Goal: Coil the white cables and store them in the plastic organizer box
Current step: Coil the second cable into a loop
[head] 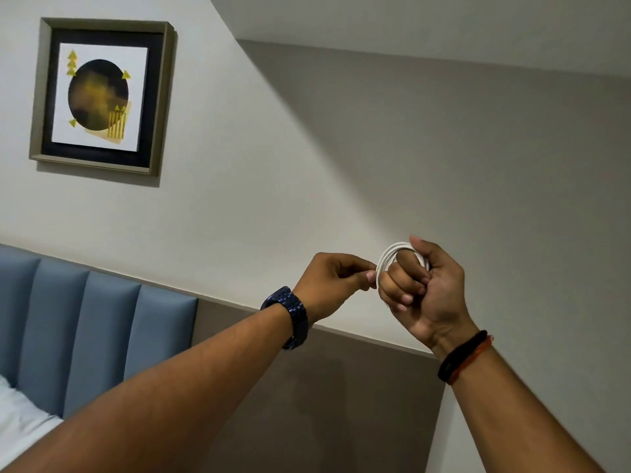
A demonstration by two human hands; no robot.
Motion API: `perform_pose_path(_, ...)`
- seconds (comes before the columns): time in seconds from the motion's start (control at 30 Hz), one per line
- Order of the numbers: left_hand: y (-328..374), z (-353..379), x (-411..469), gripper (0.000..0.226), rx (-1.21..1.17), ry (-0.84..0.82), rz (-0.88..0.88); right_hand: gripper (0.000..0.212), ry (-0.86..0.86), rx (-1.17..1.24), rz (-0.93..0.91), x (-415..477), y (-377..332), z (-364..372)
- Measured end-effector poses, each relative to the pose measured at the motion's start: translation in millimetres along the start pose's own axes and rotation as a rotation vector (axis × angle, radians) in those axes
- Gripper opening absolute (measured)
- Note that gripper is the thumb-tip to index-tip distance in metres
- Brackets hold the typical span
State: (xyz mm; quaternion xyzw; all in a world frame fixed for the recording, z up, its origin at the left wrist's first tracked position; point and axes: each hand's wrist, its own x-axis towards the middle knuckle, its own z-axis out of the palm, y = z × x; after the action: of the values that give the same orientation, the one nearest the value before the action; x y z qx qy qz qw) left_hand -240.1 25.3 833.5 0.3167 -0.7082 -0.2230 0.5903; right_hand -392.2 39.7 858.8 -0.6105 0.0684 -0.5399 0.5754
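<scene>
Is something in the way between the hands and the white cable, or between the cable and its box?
Nothing stands between them: the right hand grips the coiled white cable and the left hand pinches its edge. The organizer box is not in view, so that path cannot be judged.
</scene>
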Motion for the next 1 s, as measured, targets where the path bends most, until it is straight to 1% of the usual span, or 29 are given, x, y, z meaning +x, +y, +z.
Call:
perform_pose_path(0.27, 5.8, -6.2, -1.9, 0.023, -0.187, -0.065, -0.101, 0.051, 0.007, -0.036, 0.023, -1.4, 4.7, -7.5)
perform_pose_path(0.47, 4.3, -8.5, 1.2, 0.021, -0.248, -0.129, -0.180, 0.052, -0.034, -0.013, 0.031, -0.1, 7.6, -8.6)
perform_pose_path(0.6, 3.2, -12.3, 3.5, 0.021, -0.281, -0.182, -0.199, 0.051, -0.033, -0.013, 0.032, 1.8, 8.8, -11.0)
perform_pose_path(0.8, 3.7, -16.5, 8.2, 0.019, -0.263, -0.215, -0.191, 0.053, -0.071, 0.024, 0.047, 3.7, 9.9, -11.9)
perform_pose_path(1.0, 6.8, -14.6, 13.2, 0.012, -0.145, -0.196, -0.140, 0.052, -0.093, 0.078, 0.077, 6.2, 9.2, -13.4)
